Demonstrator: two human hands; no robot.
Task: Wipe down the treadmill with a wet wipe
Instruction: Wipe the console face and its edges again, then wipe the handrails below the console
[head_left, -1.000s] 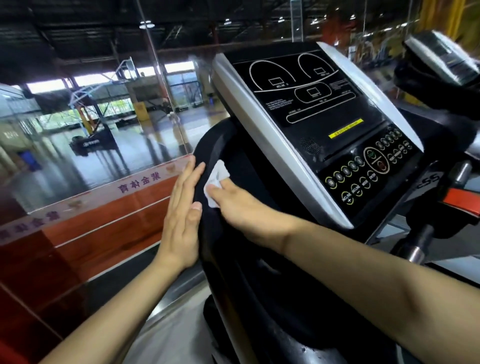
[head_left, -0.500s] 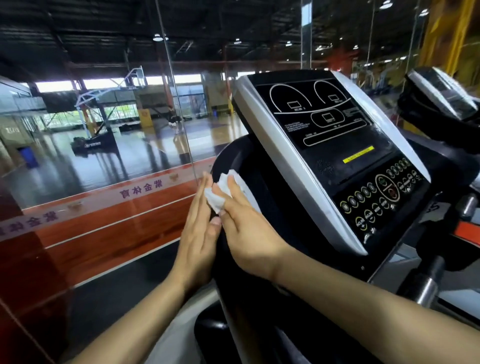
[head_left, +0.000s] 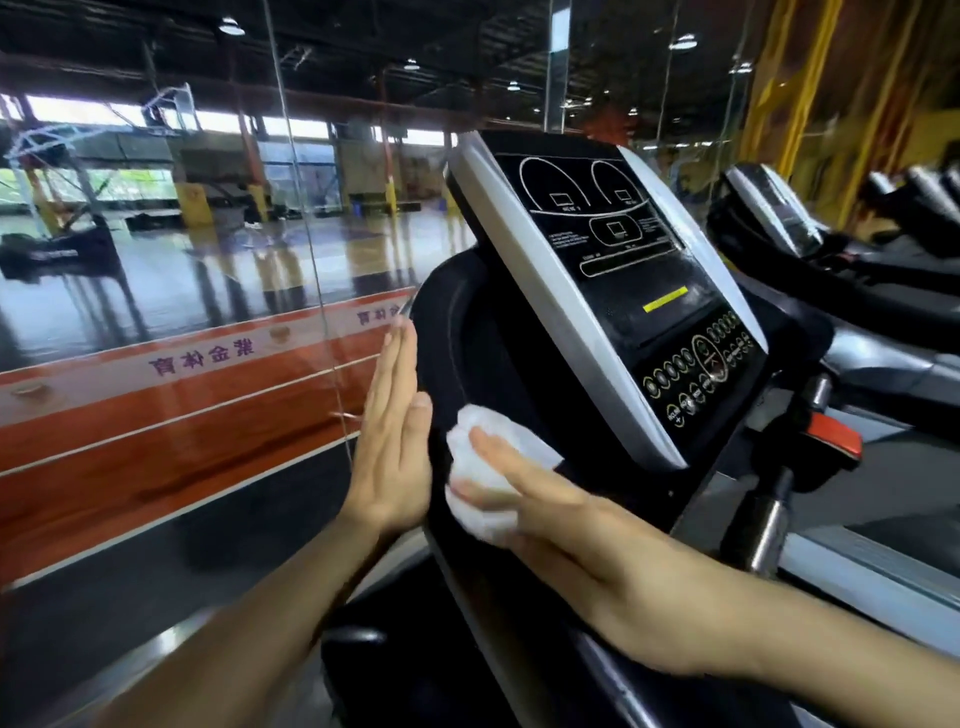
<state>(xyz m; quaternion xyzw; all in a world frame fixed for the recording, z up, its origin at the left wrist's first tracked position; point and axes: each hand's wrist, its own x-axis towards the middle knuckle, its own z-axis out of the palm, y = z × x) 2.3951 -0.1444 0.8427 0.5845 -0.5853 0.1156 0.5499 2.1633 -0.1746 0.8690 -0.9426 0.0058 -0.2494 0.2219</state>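
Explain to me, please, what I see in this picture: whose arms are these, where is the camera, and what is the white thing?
The camera sits on a person's head and looks forward and down, so the two arms are that person's own. The big machine is a gym treadmill; its sloped control panel has printed outlines and round buttons. The right hand presses a crumpled white wet wipe against the black side housing left of the panel, with fairly straight fingers. The left hand lies flat, fingers straight, along the housing's outer edge and holds nothing. Beyond a glass wall lies a sports hall. More treadmills stand to the right.
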